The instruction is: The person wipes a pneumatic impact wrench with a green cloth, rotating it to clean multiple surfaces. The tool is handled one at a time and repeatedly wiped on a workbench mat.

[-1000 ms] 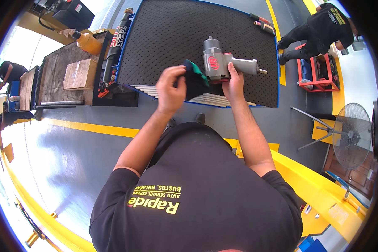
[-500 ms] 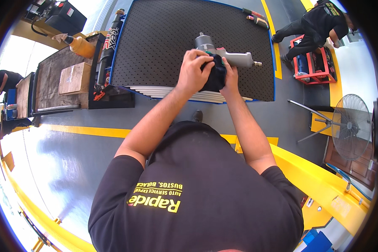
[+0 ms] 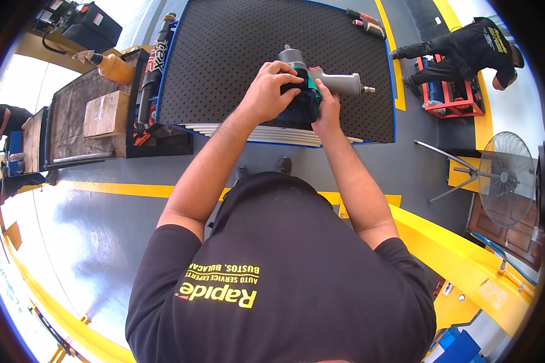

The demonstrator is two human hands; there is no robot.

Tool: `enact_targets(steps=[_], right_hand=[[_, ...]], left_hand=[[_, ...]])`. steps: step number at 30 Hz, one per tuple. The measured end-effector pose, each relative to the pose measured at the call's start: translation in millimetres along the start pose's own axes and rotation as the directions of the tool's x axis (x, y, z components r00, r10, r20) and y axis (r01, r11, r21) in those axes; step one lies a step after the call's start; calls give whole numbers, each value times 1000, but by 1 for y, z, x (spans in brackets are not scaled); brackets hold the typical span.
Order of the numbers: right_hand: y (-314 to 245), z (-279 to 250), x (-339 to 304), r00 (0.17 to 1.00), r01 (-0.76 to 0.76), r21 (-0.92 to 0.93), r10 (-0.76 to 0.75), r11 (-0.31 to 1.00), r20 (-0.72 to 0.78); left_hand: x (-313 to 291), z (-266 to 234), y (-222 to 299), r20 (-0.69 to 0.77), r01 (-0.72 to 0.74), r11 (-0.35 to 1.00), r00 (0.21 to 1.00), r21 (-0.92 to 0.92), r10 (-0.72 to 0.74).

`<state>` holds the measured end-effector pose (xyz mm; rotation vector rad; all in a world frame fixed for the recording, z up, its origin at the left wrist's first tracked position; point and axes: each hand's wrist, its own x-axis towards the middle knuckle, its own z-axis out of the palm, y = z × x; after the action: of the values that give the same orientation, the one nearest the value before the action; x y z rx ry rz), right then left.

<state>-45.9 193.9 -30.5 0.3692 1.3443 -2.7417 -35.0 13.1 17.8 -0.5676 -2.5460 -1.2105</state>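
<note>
A grey impact wrench (image 3: 339, 83) lies over the dark dotted work surface (image 3: 224, 48), its square drive pointing away from me and its handle to the right. A brass-coloured air fitting sticks out of the handle's end. Against the wrench's near side is a black and green cloth (image 3: 300, 107). My left hand (image 3: 269, 94) is closed on the cloth, fingers bent over its upper left part. My right hand (image 3: 327, 112) grips the cloth's right edge, with fingertips beside the wrench handle; its other fingers are partly hidden.
Two slim hand tools (image 3: 367, 24) lie at the surface's far right corner. White rods (image 3: 266, 136) line its near edge. To the left stand a wooden box (image 3: 106, 114) and an orange spray bottle (image 3: 116, 68). A co-worker (image 3: 475, 54), a red rack (image 3: 454, 109) and a fan (image 3: 507, 178) are right.
Both hands and the cloth have shifted slightly left, and more of the cloth's green shows beside the wrench. The co-worker at the right has moved and turned farther right.
</note>
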Motion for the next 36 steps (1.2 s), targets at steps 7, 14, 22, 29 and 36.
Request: enact_targets(steps=[7,14,22,29,36], right_hand=[[0,-8,4,999,-15,8,14,1000,48],[2,-3,6,997,70,-59,-68,996,40],[1,-5,2,991,56,-38,-52,998,121],[3,-10,5,995,74,-48,-70,996,76],[-4,-1,2,994,4,29,-7,1000,110]], left_hand=[[7,10,23,-65,86,982,995,166,-76],[21,22,-41,-313,330,882,844,-337,-436],[4,-10,-61,-75,122,342,858,-932,-509],[-15,29,-8,-150,251,935,944,-250,-293],[6,22,12,-152,345,933,922,-99,-357]])
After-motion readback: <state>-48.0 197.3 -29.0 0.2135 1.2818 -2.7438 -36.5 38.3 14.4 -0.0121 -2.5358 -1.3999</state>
